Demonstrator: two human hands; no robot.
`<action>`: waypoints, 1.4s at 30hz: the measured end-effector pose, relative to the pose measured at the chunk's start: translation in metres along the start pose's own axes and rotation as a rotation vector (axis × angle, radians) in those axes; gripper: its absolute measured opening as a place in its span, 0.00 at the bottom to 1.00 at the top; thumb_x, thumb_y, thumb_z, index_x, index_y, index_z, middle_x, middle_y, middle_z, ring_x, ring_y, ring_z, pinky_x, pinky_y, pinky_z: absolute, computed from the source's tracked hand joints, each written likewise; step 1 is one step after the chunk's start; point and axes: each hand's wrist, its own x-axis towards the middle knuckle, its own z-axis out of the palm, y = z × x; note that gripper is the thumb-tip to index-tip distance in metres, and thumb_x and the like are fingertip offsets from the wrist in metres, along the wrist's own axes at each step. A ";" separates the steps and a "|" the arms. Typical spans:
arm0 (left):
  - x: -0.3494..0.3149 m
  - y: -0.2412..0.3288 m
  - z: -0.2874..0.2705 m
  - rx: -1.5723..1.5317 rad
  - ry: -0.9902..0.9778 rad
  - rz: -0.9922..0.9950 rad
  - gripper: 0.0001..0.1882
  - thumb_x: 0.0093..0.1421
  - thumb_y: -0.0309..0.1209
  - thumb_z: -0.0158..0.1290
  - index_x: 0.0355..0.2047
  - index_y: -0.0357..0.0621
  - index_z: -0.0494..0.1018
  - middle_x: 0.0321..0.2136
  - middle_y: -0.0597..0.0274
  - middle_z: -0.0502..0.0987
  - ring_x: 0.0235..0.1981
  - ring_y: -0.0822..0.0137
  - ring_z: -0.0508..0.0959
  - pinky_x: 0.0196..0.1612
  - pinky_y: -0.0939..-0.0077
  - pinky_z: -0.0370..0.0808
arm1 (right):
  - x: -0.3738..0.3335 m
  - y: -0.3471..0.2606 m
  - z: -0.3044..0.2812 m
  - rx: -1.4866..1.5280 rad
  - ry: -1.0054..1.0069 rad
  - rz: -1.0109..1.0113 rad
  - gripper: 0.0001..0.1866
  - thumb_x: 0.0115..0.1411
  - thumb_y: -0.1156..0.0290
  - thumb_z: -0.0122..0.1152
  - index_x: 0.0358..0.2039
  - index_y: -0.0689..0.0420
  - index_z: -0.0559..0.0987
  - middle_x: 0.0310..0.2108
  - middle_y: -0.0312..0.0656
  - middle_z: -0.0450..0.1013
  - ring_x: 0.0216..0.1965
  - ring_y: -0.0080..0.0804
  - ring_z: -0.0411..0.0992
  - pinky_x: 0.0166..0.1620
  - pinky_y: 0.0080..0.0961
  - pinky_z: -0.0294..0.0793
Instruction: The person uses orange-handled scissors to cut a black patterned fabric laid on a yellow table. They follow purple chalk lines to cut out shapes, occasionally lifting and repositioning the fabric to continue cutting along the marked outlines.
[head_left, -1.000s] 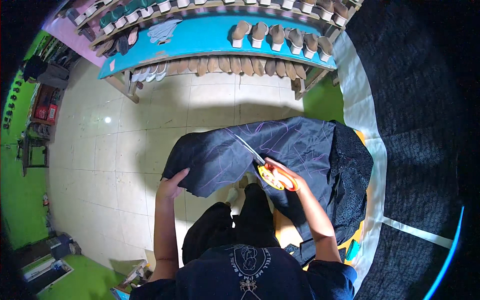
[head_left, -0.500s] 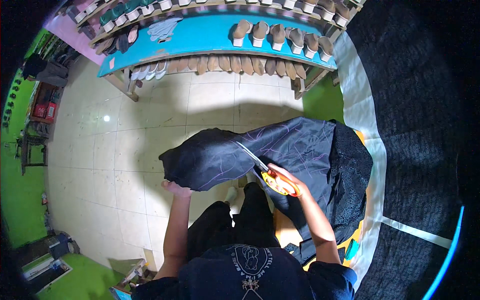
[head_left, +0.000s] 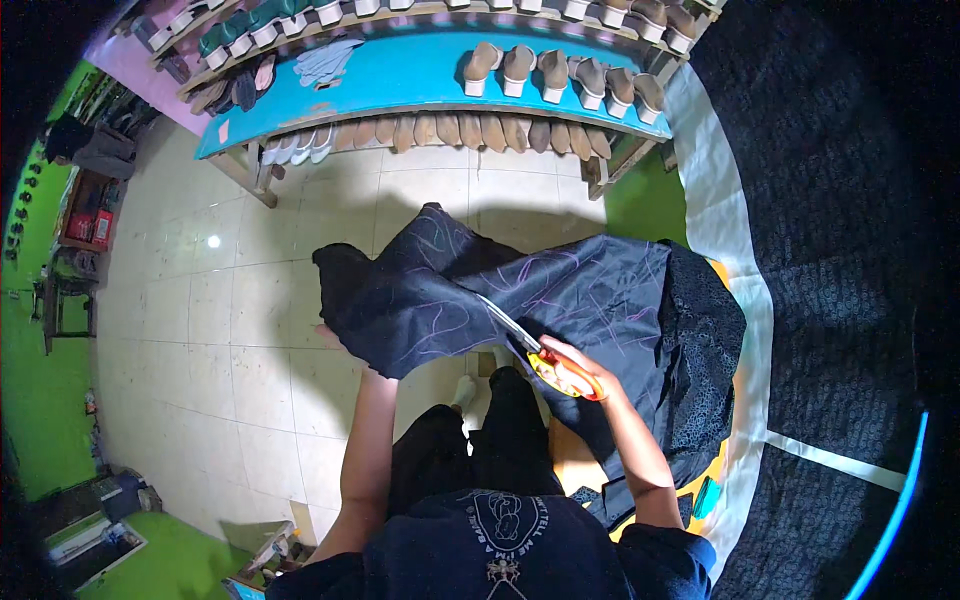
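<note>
A large piece of black fabric (head_left: 420, 290) with purple drawn lines stretches across in front of me, its left part raised and folded. At its left end my left hand (head_left: 328, 337) grips the cloth from below; most of that hand is hidden under it. My right hand (head_left: 585, 368) is closed round a pair of scissors (head_left: 555, 378) with orange and yellow handles. The scissors' blades point up and left and lie at the fabric near its middle, looking nearly closed. The fabric's right part rests on a pile of patterned black material (head_left: 700, 350).
Beyond the tiled floor (head_left: 170, 350) stands a blue bench (head_left: 400, 75) with rows of shoes and grey gloves (head_left: 328, 60). A wide black textured sheet (head_left: 830, 250) with a whitish border runs along the right. Clutter lines the green wall (head_left: 55, 400) at left.
My left hand has shifted slightly and gone further under the cloth. The fabric's left part has risen and folded, with a corner now sticking up. The scissors and right hand have barely moved.
</note>
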 end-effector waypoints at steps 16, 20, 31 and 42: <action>0.028 0.040 0.019 0.390 0.367 -0.311 0.19 0.50 0.33 0.45 0.40 0.32 0.67 0.38 0.49 0.72 0.39 0.54 0.72 0.46 0.61 0.68 | 0.002 0.014 0.005 0.079 0.051 -0.010 0.23 0.55 0.43 0.40 0.25 0.52 0.68 0.11 0.29 0.62 0.07 0.15 0.57 0.07 0.11 0.55; 0.031 0.021 0.025 0.260 0.265 -0.246 0.21 0.51 0.35 0.44 0.42 0.33 0.66 0.41 0.49 0.71 0.42 0.54 0.70 0.49 0.59 0.65 | 0.002 0.021 0.002 0.133 -0.027 -0.052 0.22 0.56 0.45 0.40 0.27 0.52 0.68 0.13 0.30 0.63 0.07 0.16 0.58 0.08 0.11 0.57; 0.068 -0.082 0.078 0.142 0.011 -0.631 0.24 0.52 0.38 0.41 0.46 0.35 0.64 0.45 0.48 0.68 0.45 0.53 0.69 0.52 0.57 0.61 | -0.049 0.066 -0.019 0.107 -0.078 -0.819 0.36 0.48 0.47 0.56 0.53 0.47 0.57 0.40 0.34 0.62 0.35 0.26 0.67 0.26 0.11 0.68; 0.079 -0.205 0.134 0.017 -0.180 -0.949 0.26 0.53 0.40 0.35 0.47 0.34 0.62 0.46 0.47 0.66 0.46 0.50 0.68 0.52 0.54 0.61 | -0.101 0.088 -0.001 0.354 0.247 -0.973 0.27 0.55 0.42 0.40 0.47 0.46 0.58 0.26 0.35 0.64 0.16 0.16 0.59 0.16 0.09 0.56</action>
